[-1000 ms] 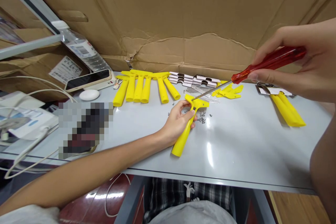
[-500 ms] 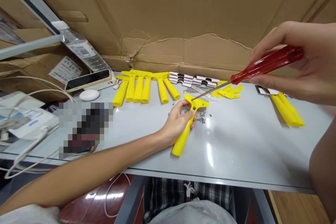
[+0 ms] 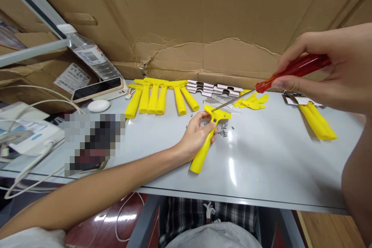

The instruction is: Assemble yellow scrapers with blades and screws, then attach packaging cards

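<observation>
My left hand [image 3: 198,133] is closed round the neck of a yellow scraper handle [image 3: 202,152], its wide head pointing away from me and its round open end towards me. In my right hand [image 3: 325,69] is a screwdriver [image 3: 299,66] with a clear red grip, thumb and fingers wrapped on it. The screwdriver's tip meets the left part of the scraper head; the screw under it is too small to make out. Small loose screws [image 3: 223,130] lie just right of my left hand. Behind the head are flat metal blades [image 3: 223,100].
Several yellow handles [image 3: 158,99] lie in a row at the back left. White-and-black blade covers [image 3: 215,88] and yellow flat pieces [image 3: 252,102] are behind. More yellow handles [image 3: 318,122] rest at the right. A phone [image 3: 97,89], bottle [image 3: 90,54] and cables crowd the left.
My right hand has turned slightly on the screwdriver's grip, and the grip's rear end has dipped a little. The tip and the scraper handle in my left hand have stayed in place.
</observation>
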`<action>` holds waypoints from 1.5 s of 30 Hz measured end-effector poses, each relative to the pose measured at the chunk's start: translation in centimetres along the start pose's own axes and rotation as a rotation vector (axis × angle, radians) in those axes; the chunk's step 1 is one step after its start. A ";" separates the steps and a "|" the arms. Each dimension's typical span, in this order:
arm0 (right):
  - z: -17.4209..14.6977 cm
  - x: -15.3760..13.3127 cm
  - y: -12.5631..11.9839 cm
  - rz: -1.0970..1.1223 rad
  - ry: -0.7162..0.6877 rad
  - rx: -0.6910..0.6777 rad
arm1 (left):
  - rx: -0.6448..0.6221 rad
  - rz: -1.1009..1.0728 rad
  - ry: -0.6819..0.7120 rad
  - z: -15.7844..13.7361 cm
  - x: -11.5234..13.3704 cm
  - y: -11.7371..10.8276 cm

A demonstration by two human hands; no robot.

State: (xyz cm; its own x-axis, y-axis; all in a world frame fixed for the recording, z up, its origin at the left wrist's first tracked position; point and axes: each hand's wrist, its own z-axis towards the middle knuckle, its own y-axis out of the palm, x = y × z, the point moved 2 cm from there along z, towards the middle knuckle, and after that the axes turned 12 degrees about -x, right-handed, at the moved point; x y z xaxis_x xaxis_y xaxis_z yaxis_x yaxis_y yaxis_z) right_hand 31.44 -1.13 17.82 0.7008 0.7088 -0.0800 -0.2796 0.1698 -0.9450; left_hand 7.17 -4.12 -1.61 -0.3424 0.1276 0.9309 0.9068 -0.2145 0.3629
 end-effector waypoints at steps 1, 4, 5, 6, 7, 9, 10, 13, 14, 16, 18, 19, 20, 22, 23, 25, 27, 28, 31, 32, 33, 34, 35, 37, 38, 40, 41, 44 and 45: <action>0.1 -0.1 0.0 0.007 -0.012 -0.003 | 0.000 -0.001 0.001 0.0 0.0 0.0; 0.1 -0.6 -0.1 0.002 -0.051 0.000 | -0.001 -0.005 0.001 0.0 0.1 0.0; 0.1 -0.7 -0.1 0.003 -0.061 -0.003 | 0.000 -0.005 0.001 0.0 0.1 0.0; 0.1 -0.8 -0.1 0.004 -0.063 -0.002 | 0.000 -0.005 0.001 0.0 0.1 0.0; 0.1 -0.8 -0.2 0.005 -0.057 -0.003 | 0.001 -0.005 0.000 0.0 0.1 0.0; 0.0 -0.6 -0.1 0.011 -0.037 -0.011 | 0.000 -0.002 0.000 0.0 0.0 0.0; -0.1 -0.5 -0.1 0.013 -0.023 -0.009 | 0.000 -0.001 -0.002 0.0 0.0 0.0; -0.2 -0.1 -0.1 0.031 -0.004 -0.008 | 0.000 0.005 -0.007 0.0 0.0 0.0; -0.3 -0.1 0.0 0.038 -0.003 -0.004 | 0.000 0.007 -0.006 0.0 0.1 0.0; -0.3 -0.1 0.0 0.041 -0.002 0.005 | -0.001 0.010 -0.002 0.0 0.1 0.0; -0.2 -0.3 0.1 0.042 -0.003 0.031 | -0.001 0.011 -0.001 0.0 0.1 0.0; -0.2 -0.4 0.1 0.045 -0.004 0.043 | 0.000 0.009 -0.001 0.0 0.0 0.0; -0.2 -0.5 0.1 0.048 -0.006 0.060 | 0.001 0.007 -0.002 0.0 0.0 0.0; -0.2 -0.7 0.1 0.047 -0.003 0.071 | 0.001 0.004 -0.003 0.0 0.1 0.0; -0.2 -0.7 0.0 0.036 -0.001 0.070 | 0.000 0.004 -0.003 0.0 0.1 0.0; -0.3 -0.6 -0.1 0.012 -0.001 0.048 | -0.003 0.004 -0.001 0.0 0.1 0.0; -0.3 -0.4 -0.2 -0.001 0.001 0.022 | -0.003 0.003 -0.001 0.0 0.1 0.1; -0.3 -0.3 -0.2 -0.004 0.005 0.021 | -0.003 0.002 -0.002 0.0 0.2 0.1; -0.1 -0.3 -0.2 -0.020 0.006 0.025 | -0.004 0.004 -0.004 0.0 0.2 0.1; 0.0 -0.4 -0.2 -0.024 -0.003 0.025 | -0.006 0.005 -0.002 0.0 0.2 0.1; 0.0 -0.5 -0.2 -0.019 -0.013 0.015 | -0.008 0.006 0.000 0.0 0.2 0.1; 0.1 -0.6 -0.2 -0.007 -0.026 0.003 | -0.009 0.008 0.001 0.0 0.2 0.1; 0.1 -0.8 -0.1 0.007 -0.036 -0.011 | -0.010 0.009 0.002 0.0 0.2 0.1; 0.0 -0.8 -0.1 0.026 -0.043 -0.029 | -0.010 0.013 0.002 0.0 0.2 0.1; -0.1 -0.8 -0.1 0.027 -0.044 -0.028 | -0.010 0.013 0.001 0.0 0.2 0.0; -0.3 -0.5 -0.2 0.010 -0.028 -0.025 | -0.005 0.008 0.000 0.0 0.2 0.0; -0.3 -0.4 -0.2 0.005 -0.020 -0.022 | -0.002 0.005 0.000 0.0 0.2 0.0; -0.3 -0.1 -0.2 -0.003 0.001 0.002 | -0.002 0.002 0.000 0.0 0.1 0.0; -0.3 -0.1 -0.2 -0.006 0.005 0.006 | -0.003 0.004 0.001 0.0 0.1 0.0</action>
State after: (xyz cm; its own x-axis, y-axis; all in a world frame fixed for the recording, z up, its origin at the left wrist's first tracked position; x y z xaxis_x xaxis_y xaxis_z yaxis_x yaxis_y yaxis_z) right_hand 31.62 -1.39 17.90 0.7057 0.7044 -0.0761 -0.2798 0.1784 -0.9434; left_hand 7.13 -4.08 -1.55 -0.3391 0.1261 0.9322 0.9073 -0.2181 0.3596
